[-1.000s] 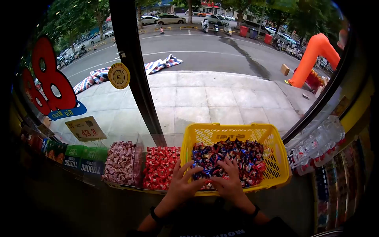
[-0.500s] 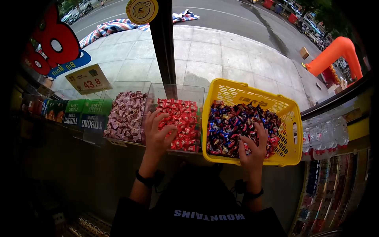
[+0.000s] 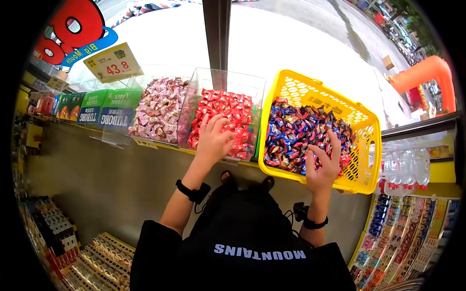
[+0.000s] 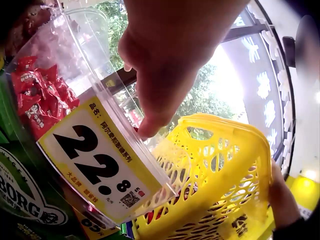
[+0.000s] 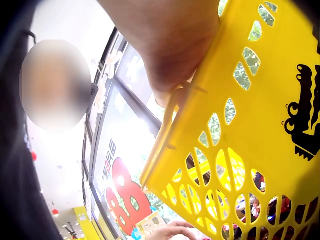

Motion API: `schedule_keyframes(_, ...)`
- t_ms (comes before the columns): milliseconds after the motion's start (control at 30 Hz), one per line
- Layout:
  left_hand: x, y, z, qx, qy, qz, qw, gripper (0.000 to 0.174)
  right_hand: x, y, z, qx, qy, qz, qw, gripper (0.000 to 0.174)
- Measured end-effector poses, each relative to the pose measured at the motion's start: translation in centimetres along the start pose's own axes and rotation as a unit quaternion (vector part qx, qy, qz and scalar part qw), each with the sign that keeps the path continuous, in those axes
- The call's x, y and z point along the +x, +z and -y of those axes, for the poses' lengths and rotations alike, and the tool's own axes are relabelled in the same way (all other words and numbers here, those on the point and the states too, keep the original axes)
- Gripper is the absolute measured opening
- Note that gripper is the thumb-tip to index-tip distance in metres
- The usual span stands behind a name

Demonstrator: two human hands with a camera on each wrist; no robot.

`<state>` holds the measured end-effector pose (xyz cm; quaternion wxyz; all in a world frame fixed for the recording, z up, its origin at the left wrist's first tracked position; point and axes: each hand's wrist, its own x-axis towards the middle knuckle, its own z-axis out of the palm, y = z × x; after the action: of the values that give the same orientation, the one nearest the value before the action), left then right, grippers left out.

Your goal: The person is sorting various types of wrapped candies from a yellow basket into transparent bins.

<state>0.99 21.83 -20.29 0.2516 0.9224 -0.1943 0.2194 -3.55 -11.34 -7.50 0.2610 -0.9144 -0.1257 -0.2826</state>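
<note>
Left hand: it hung over the red sweets, fingers loosely bent and nothing seen in its grasp; whether the tips touched a wrapper I could not tell.
Right hand: it reached over the near rim of the basket, fingers spread above the dark sweets — slack, gripping nothing that I could see.
Red sweets: they lay heaped in a clear bin, between the pink sweets and the basket.
Dark sweets: they covered the basket floor, banked towards its left, while the holed wall showed bare at the right.
Basket: it stood askew just beside the bin, its near side seeming to jut past the ledge; a forearm leaning on that rim might well have tipped it and spilled the load.
Price card: it faced outward on the bin's front, where a brushing wrist could have knocked it.
Cord: it looped loose by the right wrist — a likely snag on the rim if that arm had pulled back carelessly.
</note>
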Motion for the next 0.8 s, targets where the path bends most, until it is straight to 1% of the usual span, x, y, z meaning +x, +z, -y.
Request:
schedule_keyframes(67, 0.4, 0.4, -1.1, -0.025, 0.024, 0.070, 0.997, 0.016, -0.1, 0.0, 0.1, 0.001, 0.003, -0.002, 1.000, 0.018)
schedule_keyframes(100, 0.6, 0.5, -1.4, -0.041, 0.046, 0.087, 0.994, 0.015, -0.1, -0.1, 0.1, 0.000, 0.006, -0.002, 1.000, 0.018)
schedule_keyframes(200, 0.6, 0.6, -2.1, -0.042, 0.065, 0.080, 0.994, 0.014, 0.0, 0.1, 0.1, 0.015, -0.002, -0.006, 1.000, 0.018)
schedule_keyframes(233, 0.5, 0.3, -2.1, -0.045, 0.053, 0.089, 0.994, 0.017, -0.1, 0.2, 0.1, 0.018, -0.005, -0.006, 1.000, 0.018)
schedule_keyframes(333, 1.1, -1.4, -2.9, -0.035, 0.030, 0.069, 0.997, 0.026, 0.1, 0.0, 0.2, 0.026, -0.013, -0.009, 1.000, 0.017)
schedule_keyframes(367, 1.6, -2.3, -3.2, -0.010, 0.029, 0.061, 0.998, 0.035, 0.1, -0.1, 0.2, 0.030, -0.017, -0.005, 0.999, 0.017)
schedule_keyframes(400, 2.5, -3.4, -3.9, -0.003, 0.025, 0.044, 0.999, 0.038, 0.2, -0.2, 0.2, 0.033, -0.020, -0.002, 0.999, 0.018)
schedule_keyframes(533, 6.2, -8.4, -7.0, 0.034, 0.035, 0.008, 0.999, 0.048, 0.2, -0.5, 0.2, 0.063, -0.047, 0.002, 0.997, 0.020)
schedule_keyframes(567, 7.1, -9.4, -7.7, 0.040, 0.049, 0.001, 0.998, 0.051, 0.1, -0.7, 0.1, 0.064, -0.053, -0.003, 0.997, 0.020)
schedule_keyframes(633, 9.2, -10.8, -9.5, 0.044, 0.096, -0.020, 0.994, 0.051, 0.0, -1.4, -0.1, 0.058, -0.066, -0.014, 0.996, 0.020)
schedule_keyframes(700, 11.2, -11.4, -11.7, 0.043, 0.142, -0.036, 0.988, 0.053, -0.1, -3.1, -0.9, 0.048, -0.068, -0.020, 0.996, 0.021)
schedule_keyframes(800, 14.8, -11.8, -16.3, 0.039, 0.201, 0.000, 0.979, 0.056, -0.4, -6.4, -3.3, 0.007, -0.049, -0.053, 0.997, 0.023)
